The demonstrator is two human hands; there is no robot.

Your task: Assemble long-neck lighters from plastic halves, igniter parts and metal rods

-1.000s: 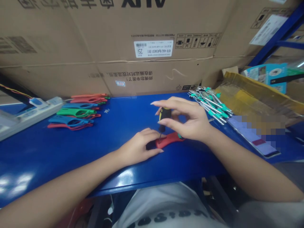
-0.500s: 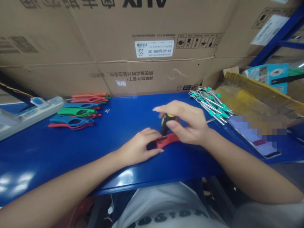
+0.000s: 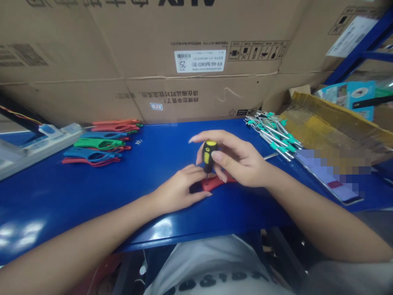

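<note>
My right hand point(image 3: 241, 160) pinches a screwdriver point(image 3: 208, 156) upright on the red handle point(image 3: 219, 182) my left hand point(image 3: 178, 191) clamps at six o'clock; hands nearly touching, so a tilted push could slip the tip point(image 3: 206, 178) into my left hand.

Behind the blue steel workbench point(image 3: 61, 209), large stacked cardboard cartons point(image 3: 153, 82); beyond its right end, a blue metal rack point(image 3: 356, 51).
</note>
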